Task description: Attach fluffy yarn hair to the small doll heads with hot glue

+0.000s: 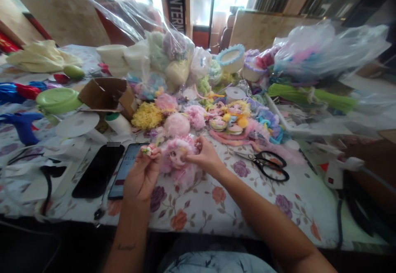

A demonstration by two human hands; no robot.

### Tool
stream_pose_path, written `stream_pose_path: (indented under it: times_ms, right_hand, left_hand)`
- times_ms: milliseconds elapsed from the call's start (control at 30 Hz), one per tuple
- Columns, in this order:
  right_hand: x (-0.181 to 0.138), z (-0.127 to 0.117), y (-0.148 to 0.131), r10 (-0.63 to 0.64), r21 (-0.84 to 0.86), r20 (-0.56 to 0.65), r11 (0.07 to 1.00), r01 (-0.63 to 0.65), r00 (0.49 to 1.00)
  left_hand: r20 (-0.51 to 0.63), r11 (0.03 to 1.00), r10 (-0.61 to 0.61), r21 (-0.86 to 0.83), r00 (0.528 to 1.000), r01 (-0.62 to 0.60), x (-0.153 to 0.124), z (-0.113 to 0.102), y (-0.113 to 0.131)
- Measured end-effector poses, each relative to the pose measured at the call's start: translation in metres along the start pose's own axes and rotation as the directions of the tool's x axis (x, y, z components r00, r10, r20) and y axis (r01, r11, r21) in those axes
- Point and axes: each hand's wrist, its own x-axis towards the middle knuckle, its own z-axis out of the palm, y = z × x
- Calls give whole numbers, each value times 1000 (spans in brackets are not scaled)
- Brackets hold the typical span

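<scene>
Near the table's front, a pink fluffy doll (177,155) with a painted face stands between my hands. My right hand (206,154) grips it at its right side, the fingers closed on the fluffy trim. My left hand (144,172) is raised at the doll's left, pinching a small white and yellow flower-like piece (146,151) between thumb and fingers. Behind the doll lie a pale pink pompom (177,124), a pink fluffy ball (195,116) and a yellow one (147,115). Several doll faces (229,116) are heaped farther right.
Black-handled scissors (267,165) lie at the right. Two phones, a black one (98,170) and a lit one (119,182), lie left of my left hand. A blue glue gun (23,126) is far left, a white one (335,168) far right. Behind stands an open cardboard box (108,95).
</scene>
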Motion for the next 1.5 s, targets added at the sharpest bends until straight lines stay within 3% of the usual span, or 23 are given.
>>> stream_pose_path:
  times_ms: [167,267,400,567,767,933,1033,1233,1500]
  right_hand:
    - [-23,-69,23,-107,88,63,991,101,992]
    - [-34,-107,35,-136,166,75,979,123,988]
    - [-33,-132,41,-184,180,54,968,172,981]
    - [-22,-130,48,-210,147,52,968,201,976]
    - [-26,-133,48,-177,182,169,972,145,970]
    - [-30,-141,42,-214,-4,169,976,218,962]
    - [-30,-144,36,-301,-131,131,939,317,945]
    - [-35,-140,23,-418,-372,186,808,457,889]
    - [-57,-128,32,-520,-482,143,707,518,842]
  left_hand:
    - [20,997,-3,72,1000,2,5,4,-9]
    - [91,986,-42,167,995,26,16,12,-18]
    - [186,961,-124,268,975,71,34,29,-37]
    - [213,899,-300,389,930,201,45,40,-61]
    - [245,831,-461,456,853,318,40,28,-74]
    - [280,775,-561,508,779,375,36,22,-83]
    - [271,761,-582,513,767,397,34,22,-88]
    - [227,717,-619,554,752,423,29,21,-91]
    - [262,734,-590,567,763,373,26,21,-84]
